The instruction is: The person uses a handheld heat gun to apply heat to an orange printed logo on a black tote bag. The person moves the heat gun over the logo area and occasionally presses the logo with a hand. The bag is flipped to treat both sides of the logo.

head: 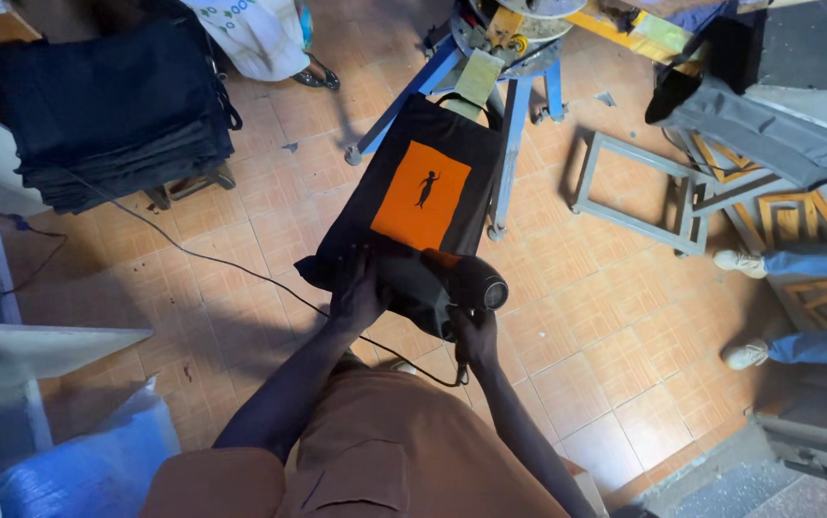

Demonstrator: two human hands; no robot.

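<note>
bag (413,206), black with an orange square print, hangs flat from the blue stand (519,115) in the middle of the head view, its lower edge held up near the person's waist. the left hand (358,293) lies spread on the bag's lower part, fingers apart and pressed against the cloth, holding it taut. the right hand (474,336) has its fingers clamped round the handle of a black dryer (461,278), whose barrel lies just over the bottom of the orange print, close to the cloth. a thin cord (231,269) runs from the dryer across the tiled floor toward the left. a stack of dark bags (116,105) sits on a stool at upper left, well apart. another person's legs and pale shoes (744,261) show at the right edge, beside wooden frames (639,187).

judged from this, the step in hand is drying the print with hot air. the next move calls for keeping the cloth flat under the left hand and the barrel near the print without touching it.
</note>
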